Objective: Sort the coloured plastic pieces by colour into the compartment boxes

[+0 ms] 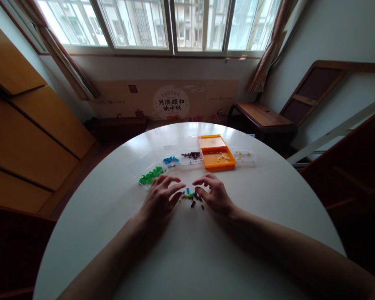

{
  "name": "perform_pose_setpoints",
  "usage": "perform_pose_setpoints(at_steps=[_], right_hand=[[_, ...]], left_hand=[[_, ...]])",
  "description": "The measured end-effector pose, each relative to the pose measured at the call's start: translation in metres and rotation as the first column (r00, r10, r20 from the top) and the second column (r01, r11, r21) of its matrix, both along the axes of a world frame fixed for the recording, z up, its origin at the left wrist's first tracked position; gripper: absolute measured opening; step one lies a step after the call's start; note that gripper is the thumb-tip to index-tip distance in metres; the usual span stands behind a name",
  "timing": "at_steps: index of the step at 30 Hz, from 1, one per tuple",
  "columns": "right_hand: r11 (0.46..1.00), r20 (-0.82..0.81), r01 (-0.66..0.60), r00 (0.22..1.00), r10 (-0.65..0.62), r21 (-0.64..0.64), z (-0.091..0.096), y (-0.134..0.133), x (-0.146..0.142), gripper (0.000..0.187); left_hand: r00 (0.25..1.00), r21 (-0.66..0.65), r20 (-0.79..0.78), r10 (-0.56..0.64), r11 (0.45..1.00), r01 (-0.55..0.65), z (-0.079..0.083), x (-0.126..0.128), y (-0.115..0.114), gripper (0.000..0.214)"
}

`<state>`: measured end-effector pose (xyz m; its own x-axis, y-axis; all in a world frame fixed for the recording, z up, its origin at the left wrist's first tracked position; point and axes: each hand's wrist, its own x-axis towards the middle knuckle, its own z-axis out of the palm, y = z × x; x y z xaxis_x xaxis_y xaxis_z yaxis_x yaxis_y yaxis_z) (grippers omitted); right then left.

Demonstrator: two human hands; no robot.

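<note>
A small mixed pile of building bricks [190, 195] in brown, green, blue and yellow lies on the white round table [193, 258]. To its left is my left hand [161, 195], fingers apart and nothing visible in it. My right hand [215, 194] curves over the right side of the pile, its thumb close to the brown bricks; the fingers are spread and I see nothing held. Just beyond my left hand sits a clear box with green bricks [151, 175], partly covered by that hand. A couple of loose brown bricks [193, 204] lie nearer to me.
Behind the hands stand open boxes: one with blue bricks [171, 160], one with dark brown bricks [191, 155], an orange box [219, 163] with pale bricks, and a clear box [252, 157] with yellow bricks. A wooden chair [265, 114] stands beyond the table's far right edge.
</note>
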<state>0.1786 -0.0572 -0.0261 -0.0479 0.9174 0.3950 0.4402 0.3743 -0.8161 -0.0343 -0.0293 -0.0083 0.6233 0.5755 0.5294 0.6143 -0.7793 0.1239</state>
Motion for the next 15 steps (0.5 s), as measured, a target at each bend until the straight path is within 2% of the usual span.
perform_pose_setpoints(at_steps=[5,8,15], right_hand=[[1.000,0.006,-0.006,1.000,0.006,-0.008,-0.0007,-0.0001,0.0001,0.016],[1.000,0.003,-0.004,1.000,0.004,-0.008,0.0006,-0.0001,-0.0004,0.015],[0.997,-0.020,-0.034,0.999,0.033,-0.063,0.0054,-0.0015,-0.0017,0.014]], left_hand=[[0.997,-0.084,-0.077,-0.004,0.996,-0.003,-0.0014,0.0000,-0.0002,0.017],[0.997,-0.090,-0.078,-0.013,0.996,0.006,-0.0022,-0.0003,0.0006,0.015],[0.994,0.019,0.106,-0.037,0.999,0.035,0.0012,0.0034,-0.0006,0.010]])
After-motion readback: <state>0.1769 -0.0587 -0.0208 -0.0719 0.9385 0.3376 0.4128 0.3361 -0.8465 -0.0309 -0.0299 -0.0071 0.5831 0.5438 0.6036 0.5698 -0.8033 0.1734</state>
